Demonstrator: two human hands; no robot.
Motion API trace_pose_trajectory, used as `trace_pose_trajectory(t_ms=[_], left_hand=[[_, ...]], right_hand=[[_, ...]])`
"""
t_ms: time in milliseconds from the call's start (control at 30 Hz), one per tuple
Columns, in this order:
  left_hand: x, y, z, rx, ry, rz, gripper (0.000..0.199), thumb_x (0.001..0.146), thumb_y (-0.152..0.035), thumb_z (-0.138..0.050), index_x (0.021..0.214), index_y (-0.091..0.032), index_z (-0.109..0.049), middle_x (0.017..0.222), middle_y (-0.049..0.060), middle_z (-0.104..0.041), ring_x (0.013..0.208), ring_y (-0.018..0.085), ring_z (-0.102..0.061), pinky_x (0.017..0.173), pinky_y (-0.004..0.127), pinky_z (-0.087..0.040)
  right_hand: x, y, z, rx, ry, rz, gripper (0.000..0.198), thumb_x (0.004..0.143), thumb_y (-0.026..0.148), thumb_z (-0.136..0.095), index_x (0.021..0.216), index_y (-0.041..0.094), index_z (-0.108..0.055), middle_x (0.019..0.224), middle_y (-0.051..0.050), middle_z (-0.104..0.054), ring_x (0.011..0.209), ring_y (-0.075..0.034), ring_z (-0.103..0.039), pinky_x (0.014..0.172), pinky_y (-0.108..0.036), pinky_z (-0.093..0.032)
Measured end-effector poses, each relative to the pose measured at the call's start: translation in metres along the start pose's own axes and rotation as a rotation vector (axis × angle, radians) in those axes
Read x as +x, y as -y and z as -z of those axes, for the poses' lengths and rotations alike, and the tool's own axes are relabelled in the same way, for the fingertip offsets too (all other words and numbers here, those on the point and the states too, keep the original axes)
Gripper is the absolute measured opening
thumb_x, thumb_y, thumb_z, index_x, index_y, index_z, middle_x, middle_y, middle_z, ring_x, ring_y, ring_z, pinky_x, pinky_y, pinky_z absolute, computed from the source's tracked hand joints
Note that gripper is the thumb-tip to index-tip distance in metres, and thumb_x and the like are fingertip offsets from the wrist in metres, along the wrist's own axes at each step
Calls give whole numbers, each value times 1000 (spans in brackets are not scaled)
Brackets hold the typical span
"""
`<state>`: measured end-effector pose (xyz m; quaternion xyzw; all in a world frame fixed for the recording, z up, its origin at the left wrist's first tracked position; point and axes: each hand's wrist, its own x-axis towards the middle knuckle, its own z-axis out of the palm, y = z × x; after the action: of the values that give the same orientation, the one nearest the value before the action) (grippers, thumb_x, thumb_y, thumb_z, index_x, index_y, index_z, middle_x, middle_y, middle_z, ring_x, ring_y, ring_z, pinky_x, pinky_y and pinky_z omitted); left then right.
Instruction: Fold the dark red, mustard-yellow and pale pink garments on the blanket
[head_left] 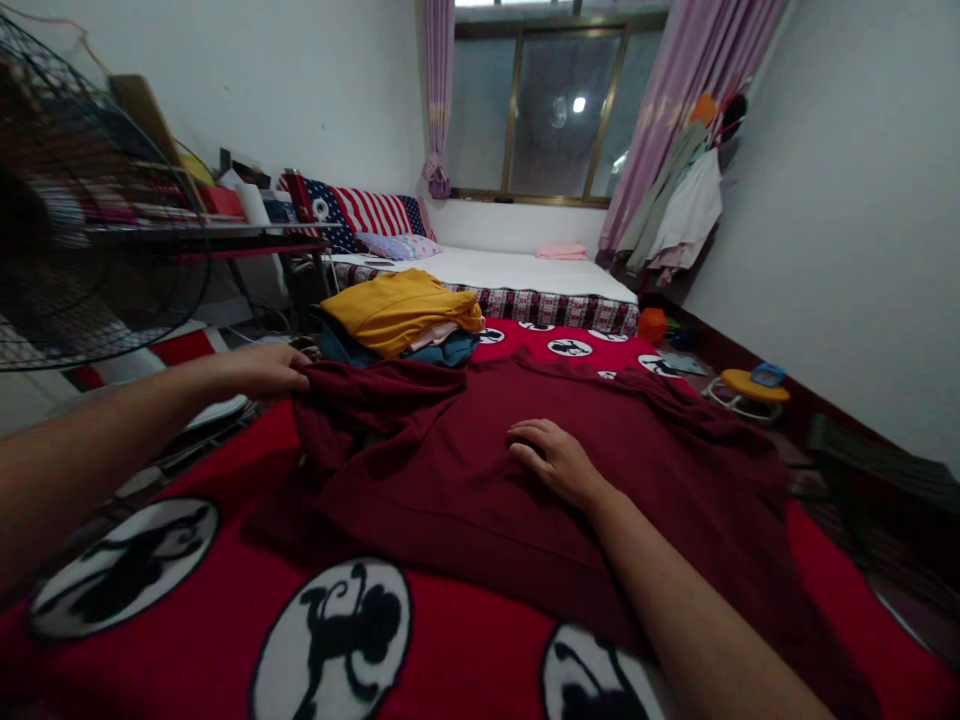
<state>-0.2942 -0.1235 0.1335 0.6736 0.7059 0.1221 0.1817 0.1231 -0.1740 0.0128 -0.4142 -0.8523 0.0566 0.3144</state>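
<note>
A dark maroon long-sleeved top (450, 480) lies spread over a red blanket (465, 640) printed with white ovals and black figures. At its left side, my left hand (274, 370) pinches a bunched part of the cloth, lifting it slightly. My right hand (555, 458) rests palm down on the middle of the garment, fingers out and a little curved. Just beyond the top's left part sits a pile of clothes, with a mustard-yellow garment (401, 305) over dark teal cloth (442, 350).
A fan (97, 200) stands close on the left, before a cluttered desk (247, 228). Behind the blanket is a bed with a white sheet (480, 265). To the right are a yellow-topped stool (750, 386) and a dark green stool (885, 460). Clothes (682, 210) hang by the purple curtain.
</note>
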Motion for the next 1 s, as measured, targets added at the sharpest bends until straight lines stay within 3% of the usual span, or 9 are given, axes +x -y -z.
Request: trace_pose_trajectory(t_ms=[100, 200, 300, 433, 500, 600, 800, 900, 1000], left_hand=[[10, -40, 50, 270, 38, 59, 19, 73, -12, -55, 85, -9, -69, 45, -5, -55, 49, 11, -51, 51, 17, -36], [12, -111, 70, 485, -295, -120, 17, 73, -13, -62, 87, -8, -69, 54, -3, -60, 68, 13, -55, 71, 21, -44], [4, -191, 44, 309, -702, -617, 29, 79, -13, -57, 106, -9, -67, 95, 5, -70, 92, 16, -57, 95, 31, -42], [-15, -255, -37, -50, -424, -1293, 71, 75, -2, -54, 144, -12, -37, 140, 8, -51, 122, 14, -49, 109, 27, -35], [-22, -256, -75, -3, -238, -1415, 71, 77, -8, -59, 145, -17, -38, 147, 11, -42, 135, 18, -39, 112, 30, -33], [-29, -222, -108, 45, -91, -1271, 58, 80, -19, -63, 136, -21, -50, 137, 11, -50, 126, 23, -50, 105, 34, -41], [-50, -131, -98, 155, 106, -723, 37, 80, -50, -62, 95, -17, -68, 90, 6, -68, 84, 22, -64, 75, 30, -48], [-78, -104, -92, 136, 303, -704, 47, 75, -59, -65, 103, -21, -66, 93, 4, -67, 83, 20, -63, 73, 26, -47], [-107, -94, -103, 210, 277, -823, 69, 64, -55, -76, 124, -27, -58, 112, 5, -62, 95, 23, -61, 77, 28, -46]], right_hand=[[0, 1, 0, -4, -46, -3, 21, 94, 34, -54, 101, 21, -69, 104, -6, -71, 97, -19, -65, 87, -31, -50], [0, 8, 0, 17, -73, 34, 19, 94, 32, -54, 97, 22, -69, 100, -4, -71, 90, -16, -66, 82, -27, -50], [-3, 15, 1, 30, -86, 66, 20, 95, 33, -52, 99, 22, -68, 100, -4, -71, 89, -15, -67, 80, -25, -50], [-9, 13, 2, -10, -55, 43, 25, 94, 35, -54, 112, 23, -65, 107, -6, -69, 93, -17, -66, 81, -26, -50], [-11, 9, 3, -36, -49, 1, 23, 92, 35, -55, 109, 23, -67, 105, -6, -70, 92, -19, -67, 80, -28, -50], [-11, 2, 2, -39, -67, -36, 17, 90, 31, -57, 99, 22, -68, 97, -6, -69, 85, -18, -66, 78, -28, -50], [-3, 2, -3, -11, -187, -195, 27, 81, 13, -54, 106, 22, -62, 93, -4, -70, 84, -20, -66, 75, -30, -50], [1, 4, -3, -172, -243, -441, 60, 77, 11, -54, 136, 19, -45, 89, -6, -72, 77, -25, -68, 68, -33, -49], [3, 1, -3, -298, -209, -522, 60, 78, 16, -55, 138, 23, -49, 92, -8, -72, 78, -28, -68, 68, -36, -49]])
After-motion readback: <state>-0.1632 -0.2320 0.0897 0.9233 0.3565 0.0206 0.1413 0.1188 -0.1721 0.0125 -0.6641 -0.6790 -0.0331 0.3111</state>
